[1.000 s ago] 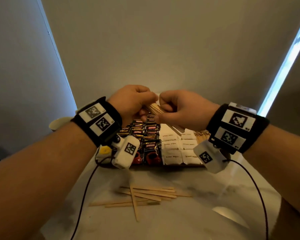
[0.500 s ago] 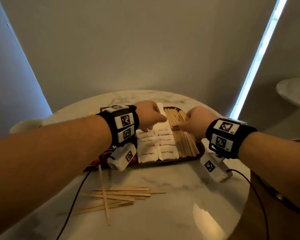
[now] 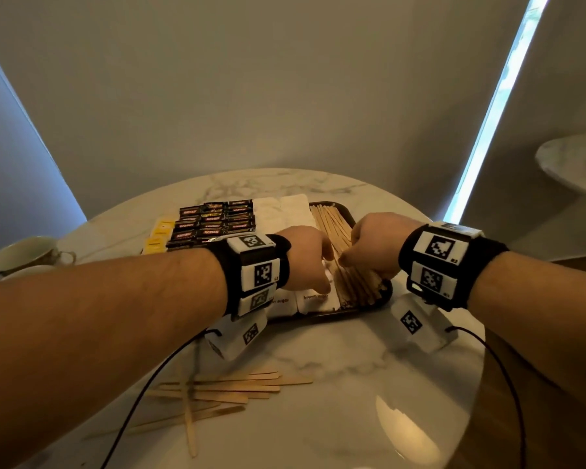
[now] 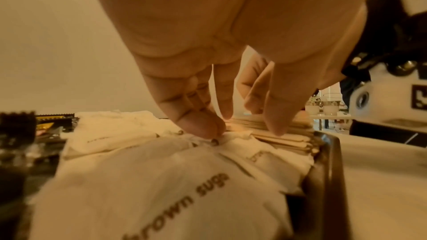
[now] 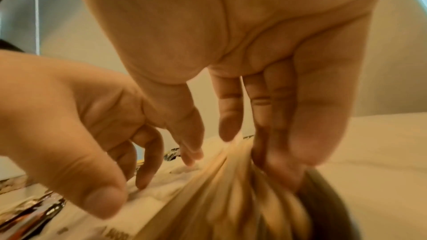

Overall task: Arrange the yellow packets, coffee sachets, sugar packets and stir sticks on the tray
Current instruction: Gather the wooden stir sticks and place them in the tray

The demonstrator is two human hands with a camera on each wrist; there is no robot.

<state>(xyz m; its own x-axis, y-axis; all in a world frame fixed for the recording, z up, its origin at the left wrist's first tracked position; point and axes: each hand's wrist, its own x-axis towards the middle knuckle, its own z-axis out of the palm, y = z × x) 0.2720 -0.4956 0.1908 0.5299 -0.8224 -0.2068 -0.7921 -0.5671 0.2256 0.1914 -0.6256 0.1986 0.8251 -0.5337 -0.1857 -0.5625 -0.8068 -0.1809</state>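
On tray (image 3: pixel 384 292) | stir sticks (image 3: pixel 349 275) under right hand (image 3: pixel 372 245) fingertips

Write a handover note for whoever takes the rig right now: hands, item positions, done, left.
Left hand: fingertips down on the sugar packets, nothing gripped.
Right hand: straight fingers pressing the stir sticks on the tray.
Tray: yellow packets, coffee sachets, sugar and sticks laid in columns, left to right.
Left: loose stir sticks on the table near the tray.
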